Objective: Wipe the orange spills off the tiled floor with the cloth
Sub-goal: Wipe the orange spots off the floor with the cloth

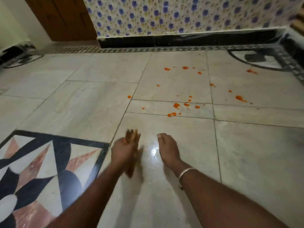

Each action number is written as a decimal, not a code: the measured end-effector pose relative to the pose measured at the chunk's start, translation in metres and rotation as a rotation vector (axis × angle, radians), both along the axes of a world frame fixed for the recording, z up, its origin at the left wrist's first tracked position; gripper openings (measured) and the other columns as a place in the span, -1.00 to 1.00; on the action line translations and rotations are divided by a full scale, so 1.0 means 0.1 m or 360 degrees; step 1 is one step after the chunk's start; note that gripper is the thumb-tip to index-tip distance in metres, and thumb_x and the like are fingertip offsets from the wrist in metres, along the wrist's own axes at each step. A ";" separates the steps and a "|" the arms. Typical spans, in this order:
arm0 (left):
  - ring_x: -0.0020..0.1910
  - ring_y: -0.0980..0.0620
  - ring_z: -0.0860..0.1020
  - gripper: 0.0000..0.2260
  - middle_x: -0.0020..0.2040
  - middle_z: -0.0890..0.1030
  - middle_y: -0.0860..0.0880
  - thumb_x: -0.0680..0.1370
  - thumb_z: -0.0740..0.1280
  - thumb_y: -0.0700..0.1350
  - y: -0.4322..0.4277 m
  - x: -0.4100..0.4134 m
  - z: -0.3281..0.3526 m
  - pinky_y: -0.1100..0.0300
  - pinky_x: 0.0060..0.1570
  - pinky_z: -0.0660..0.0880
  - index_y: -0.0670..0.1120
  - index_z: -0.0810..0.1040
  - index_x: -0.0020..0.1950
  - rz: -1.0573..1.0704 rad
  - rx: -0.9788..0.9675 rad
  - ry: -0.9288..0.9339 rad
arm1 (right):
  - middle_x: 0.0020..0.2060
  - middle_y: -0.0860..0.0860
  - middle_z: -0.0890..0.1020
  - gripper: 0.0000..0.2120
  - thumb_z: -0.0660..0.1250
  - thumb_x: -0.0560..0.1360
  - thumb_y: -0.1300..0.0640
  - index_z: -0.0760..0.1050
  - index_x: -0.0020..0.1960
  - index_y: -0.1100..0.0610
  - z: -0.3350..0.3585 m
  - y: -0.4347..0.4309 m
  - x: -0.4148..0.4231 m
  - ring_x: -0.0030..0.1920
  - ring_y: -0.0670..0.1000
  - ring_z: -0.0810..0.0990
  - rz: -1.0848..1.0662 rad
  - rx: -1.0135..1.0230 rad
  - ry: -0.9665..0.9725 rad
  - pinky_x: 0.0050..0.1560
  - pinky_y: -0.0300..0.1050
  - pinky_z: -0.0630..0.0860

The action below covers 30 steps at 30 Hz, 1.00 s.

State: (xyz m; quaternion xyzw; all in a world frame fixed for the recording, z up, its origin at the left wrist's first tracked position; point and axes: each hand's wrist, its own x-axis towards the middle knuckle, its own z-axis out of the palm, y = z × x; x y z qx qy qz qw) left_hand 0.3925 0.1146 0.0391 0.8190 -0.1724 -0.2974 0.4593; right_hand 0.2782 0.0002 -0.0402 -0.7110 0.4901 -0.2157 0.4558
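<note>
Orange spills (176, 105) lie scattered over the pale floor tiles (92, 102) ahead of me and to the right, from small dots to larger blobs (239, 97). My left hand (122, 149) is shut on a brownish-orange cloth (132, 137). The cloth is motion-blurred, sticks out above the fingers and hangs below the palm. It is short of the nearest spill (171, 114). My right hand (168, 150), with a silver bangle on its wrist, hovers low beside it with its fingers curled under and nothing in it.
A flowered tiled wall (181, 15) with a black skirting (181, 40) closes the far side. A wooden door (62, 18) is at the back left. A patterned inlay (37, 163) is at my near left, another (256, 60) at the far right corner.
</note>
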 end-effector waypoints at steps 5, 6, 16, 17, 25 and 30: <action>0.11 -0.27 0.68 -0.72 0.12 0.70 -0.29 0.64 0.18 -0.13 -0.61 0.15 0.60 -0.18 0.13 0.62 -0.22 0.59 0.22 -0.0035 -0.0607 0.0875 | 0.15 0.17 0.68 -0.34 0.14 0.57 -0.41 0.56 0.30 0.12 0.71 -0.27 0.21 0.08 0.18 0.68 0.0105 0.1528 -0.0883 0.14 0.10 0.61; 0.15 -0.30 0.66 -0.70 0.15 0.68 -0.31 0.63 0.17 -0.13 -0.70 0.18 0.67 -0.25 0.22 0.57 -0.23 0.60 0.22 -0.0079 -0.0664 0.0870 | 0.16 0.18 0.67 -0.35 0.17 0.57 -0.38 0.53 0.34 0.13 0.83 -0.34 0.24 0.10 0.20 0.67 0.0146 0.1553 -0.0961 0.14 0.13 0.62; 0.05 -0.18 0.71 -0.68 0.10 0.70 -0.23 0.53 0.50 -0.26 -1.96 0.48 1.24 -0.01 -0.02 0.67 -0.30 0.57 0.25 -0.0594 0.0009 0.0113 | 0.19 0.09 0.52 -0.57 0.48 0.52 0.04 0.28 0.23 -0.04 1.39 -1.46 0.31 0.15 0.17 0.57 -0.0438 0.0873 -0.0989 0.22 0.20 0.59; 0.05 -0.18 0.69 -0.74 0.08 0.68 -0.22 0.55 0.47 -0.27 -2.17 0.48 1.32 -0.01 0.02 0.67 -0.28 0.57 0.21 -0.0653 0.0063 0.0042 | 0.19 0.09 0.53 -0.58 0.47 0.52 0.04 0.29 0.22 -0.03 1.42 -1.61 0.32 0.15 0.17 0.57 -0.0490 0.0863 -0.1006 0.23 0.19 0.59; 0.08 -0.14 0.67 -0.77 0.09 0.66 -0.18 0.67 0.33 -0.08 -3.05 0.43 2.12 -0.08 0.13 0.65 -0.16 0.56 0.27 -0.0954 0.0401 -0.0492 | 0.22 0.07 0.56 -0.52 0.52 0.48 0.03 0.34 0.26 0.01 2.04 -2.34 0.31 0.20 0.15 0.56 -0.0537 0.0672 -0.0911 0.31 0.19 0.53; 0.10 -0.12 0.66 -0.70 0.13 0.66 -0.15 0.66 0.34 -0.05 -3.17 0.50 2.18 -0.09 0.14 0.65 -0.12 0.52 0.36 -0.1100 0.0433 -0.0506 | 0.17 -0.03 0.45 -0.35 0.53 0.48 0.04 0.29 0.45 0.07 2.16 -2.49 0.23 0.14 0.04 0.50 -0.0394 0.0535 -0.0760 0.28 0.06 0.53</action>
